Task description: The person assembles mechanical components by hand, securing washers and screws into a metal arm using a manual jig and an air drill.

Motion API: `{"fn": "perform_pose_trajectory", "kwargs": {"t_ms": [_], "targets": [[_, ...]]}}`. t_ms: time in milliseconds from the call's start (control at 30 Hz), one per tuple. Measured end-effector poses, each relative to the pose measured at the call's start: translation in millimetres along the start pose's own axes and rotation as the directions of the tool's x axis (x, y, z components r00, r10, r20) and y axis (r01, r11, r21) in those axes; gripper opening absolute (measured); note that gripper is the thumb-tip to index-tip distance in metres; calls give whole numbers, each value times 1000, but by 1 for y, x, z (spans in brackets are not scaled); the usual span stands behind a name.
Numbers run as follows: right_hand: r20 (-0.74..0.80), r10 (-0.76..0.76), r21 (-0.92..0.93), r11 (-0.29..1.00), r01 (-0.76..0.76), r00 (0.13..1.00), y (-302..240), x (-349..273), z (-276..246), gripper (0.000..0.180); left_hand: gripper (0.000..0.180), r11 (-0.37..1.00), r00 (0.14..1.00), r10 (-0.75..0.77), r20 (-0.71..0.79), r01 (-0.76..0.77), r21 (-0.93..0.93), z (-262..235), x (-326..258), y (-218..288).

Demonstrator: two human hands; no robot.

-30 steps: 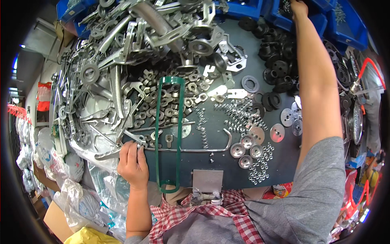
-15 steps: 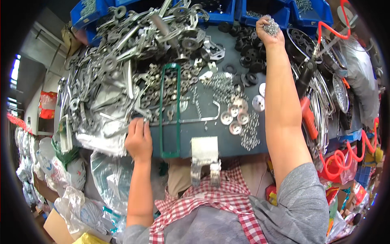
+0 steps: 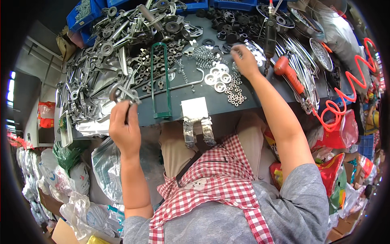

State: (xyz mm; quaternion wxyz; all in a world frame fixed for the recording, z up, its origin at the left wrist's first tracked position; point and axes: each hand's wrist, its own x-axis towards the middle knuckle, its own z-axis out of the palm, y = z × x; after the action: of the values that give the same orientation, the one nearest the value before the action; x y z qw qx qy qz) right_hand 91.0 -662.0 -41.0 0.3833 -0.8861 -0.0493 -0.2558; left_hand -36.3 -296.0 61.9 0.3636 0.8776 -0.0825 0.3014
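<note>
My left hand (image 3: 125, 128) is closed on a metal bracket with a round ring (image 3: 117, 92), raised at the table's near left edge. My right hand (image 3: 245, 62) is over the right middle of the table with its fingers curled. Small shiny bits show at its fingertips, but what it holds is mostly hidden. Close below it lie silver discs (image 3: 219, 86) and small nuts (image 3: 236, 97). Left of it sits a heap of small screws (image 3: 203, 55). A green rectangular frame (image 3: 168, 101) stands between my hands, beside a bent metal rod (image 3: 185, 86).
A large heap of metal parts (image 3: 122, 32) covers the table's left. Black round parts (image 3: 231, 24) lie at the back, with blue bins (image 3: 83, 14) behind. A red-handled power tool (image 3: 289, 73) and a coiled red hose (image 3: 337, 107) are on the right. A pale block fixture (image 3: 194, 107) juts from the front edge.
My right hand has come down and nearer from the back bins, where it held a handful of small shiny parts. My left hand has lifted the ringed metal bracket from the heap toward me.
</note>
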Motion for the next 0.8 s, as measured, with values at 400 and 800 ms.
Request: {"fn": "perform_pose_trajectory", "kwargs": {"t_ms": [400,800], "targets": [[43,158,52,986,-160,986,-11,-47,-76,19,18,453,726,-256,638,673,-584,-26,-86,60],[76,-72,-285,954,91,994,-30,-68,-47,26,21,261,650,-339,681,760,-595,-10,-93,54]]}}
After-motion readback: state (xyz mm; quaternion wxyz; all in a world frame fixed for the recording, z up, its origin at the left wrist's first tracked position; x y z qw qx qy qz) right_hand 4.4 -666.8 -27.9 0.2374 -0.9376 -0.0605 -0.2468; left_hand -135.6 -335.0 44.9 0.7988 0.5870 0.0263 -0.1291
